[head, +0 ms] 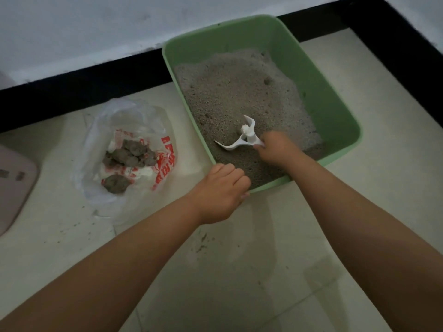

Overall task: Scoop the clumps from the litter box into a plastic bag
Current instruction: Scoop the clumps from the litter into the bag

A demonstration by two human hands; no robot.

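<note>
Scoop (242, 137) is gripped by right hand (275, 149), half buried in litter; box (335, 111) rim is clasped by left hand (220, 190); shallow, slow sifting is advised before bag (134, 164) transfer

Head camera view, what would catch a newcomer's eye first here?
The green litter box fills the upper right, set on the floor by the wall. In its near part the right hand holds a white scoop dug into the grey litter, and the left hand grips the near corner. Left of it lies an open plastic bag with grey clumps inside.
</note>
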